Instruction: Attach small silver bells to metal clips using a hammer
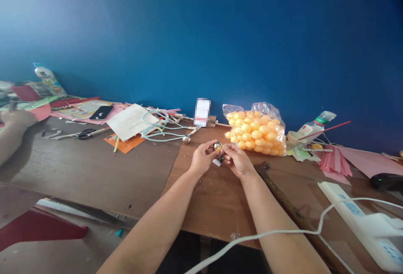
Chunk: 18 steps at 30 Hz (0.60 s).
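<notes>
- A co-worker's hand (19,118) rests at the far left edge.
- Black-handled scissors (83,134) lie on the table (138,181), left of a white sheet (132,121) overlapping orange paper (126,146).
- The left hand (203,157) pinches a shiny silver ball (217,145) between thumb and forefinger, above the table.
- The right hand (239,160) has its fingertips bunched beside the ball; cannot tell what they grip.
- A clear bag of orange balls (256,133) stands behind the right hand.
- A hammer (277,192) lies right of it.
</notes>
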### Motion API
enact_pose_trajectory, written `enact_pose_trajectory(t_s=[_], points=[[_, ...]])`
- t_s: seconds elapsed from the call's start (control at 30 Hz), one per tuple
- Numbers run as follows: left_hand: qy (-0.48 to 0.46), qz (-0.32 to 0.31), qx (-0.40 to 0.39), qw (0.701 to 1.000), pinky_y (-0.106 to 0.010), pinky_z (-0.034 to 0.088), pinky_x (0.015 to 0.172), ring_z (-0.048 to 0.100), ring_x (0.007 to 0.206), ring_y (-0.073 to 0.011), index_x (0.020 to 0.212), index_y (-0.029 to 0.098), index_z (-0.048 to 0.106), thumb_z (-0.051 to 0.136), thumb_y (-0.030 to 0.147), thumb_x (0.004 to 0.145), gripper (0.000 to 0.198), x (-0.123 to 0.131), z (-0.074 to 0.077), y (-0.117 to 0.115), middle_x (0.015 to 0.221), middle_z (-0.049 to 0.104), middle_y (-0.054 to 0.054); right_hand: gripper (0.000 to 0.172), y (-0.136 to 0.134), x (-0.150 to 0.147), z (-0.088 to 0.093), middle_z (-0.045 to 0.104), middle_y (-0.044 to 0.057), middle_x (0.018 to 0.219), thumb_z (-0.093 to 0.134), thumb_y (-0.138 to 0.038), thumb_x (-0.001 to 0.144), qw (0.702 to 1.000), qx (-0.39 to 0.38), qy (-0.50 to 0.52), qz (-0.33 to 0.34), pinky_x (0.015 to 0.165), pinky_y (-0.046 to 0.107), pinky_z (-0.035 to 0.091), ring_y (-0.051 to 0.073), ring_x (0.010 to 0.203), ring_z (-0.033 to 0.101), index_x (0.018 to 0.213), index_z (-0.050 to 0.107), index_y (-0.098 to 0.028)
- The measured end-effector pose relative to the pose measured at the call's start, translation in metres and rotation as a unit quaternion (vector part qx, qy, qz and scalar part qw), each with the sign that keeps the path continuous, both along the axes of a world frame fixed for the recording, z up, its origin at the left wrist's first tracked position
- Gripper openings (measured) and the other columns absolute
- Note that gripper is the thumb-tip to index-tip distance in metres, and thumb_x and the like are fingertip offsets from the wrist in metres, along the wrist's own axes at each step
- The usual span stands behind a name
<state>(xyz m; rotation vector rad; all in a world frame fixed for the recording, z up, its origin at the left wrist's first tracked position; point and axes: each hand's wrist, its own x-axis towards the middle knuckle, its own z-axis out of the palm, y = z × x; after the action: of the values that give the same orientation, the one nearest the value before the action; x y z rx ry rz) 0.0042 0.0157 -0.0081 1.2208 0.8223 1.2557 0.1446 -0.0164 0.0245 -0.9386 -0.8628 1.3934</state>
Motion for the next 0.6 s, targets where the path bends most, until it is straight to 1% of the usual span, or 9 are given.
enact_pose_trajectory(t_s=[0.33,0.47,0.6], points=[[0.001,-0.004,0.003,1.0,-0.031,0.055,0.074,0.065,0.081,-0.0179,0.114,0.017,0.066,0.079,0.024,0.064,0.051,0.0014,0.0011,-0.0007,0.098,0.069,-0.009,0.03,-0.001,-0.0018,0.0009,0.055,-0.004,0.064,0.083,-0.032,0.06,1.0,-0.002,0.001,-0.001,0.039,0.018,0.032,0.004,0.047,0.036,0.072,0.059,-0.017],[0.014,-0.002,0.013,1.0,-0.032,0.055,0.076,0.065,0.083,-0.0186,0.114,0.018,0.066,0.077,0.024,0.066,0.05,0.0004,0.0002,-0.0007,0.099,0.068,-0.01,0.027,-0.0011,-0.0018,-0.0001,0.055,-0.004,0.064,0.081,-0.031,0.062,1.0,0.003,-0.005,-0.005,0.041,0.018,0.034,0.004,0.047,0.037,0.071,0.061,-0.017],[0.015,0.006,0.013,1.0,-0.032,0.055,0.077,0.065,0.081,-0.0184,0.111,0.018,0.067,0.079,0.024,0.064,0.049,-0.0004,0.0009,-0.0007,0.1,0.068,-0.009,0.026,-0.0001,-0.0012,-0.0016,0.055,-0.003,0.065,0.081,-0.033,0.063,1.0,0.005,-0.005,-0.004,0.042,0.017,0.036,0.004,0.048,0.037,0.071,0.062,-0.017]])
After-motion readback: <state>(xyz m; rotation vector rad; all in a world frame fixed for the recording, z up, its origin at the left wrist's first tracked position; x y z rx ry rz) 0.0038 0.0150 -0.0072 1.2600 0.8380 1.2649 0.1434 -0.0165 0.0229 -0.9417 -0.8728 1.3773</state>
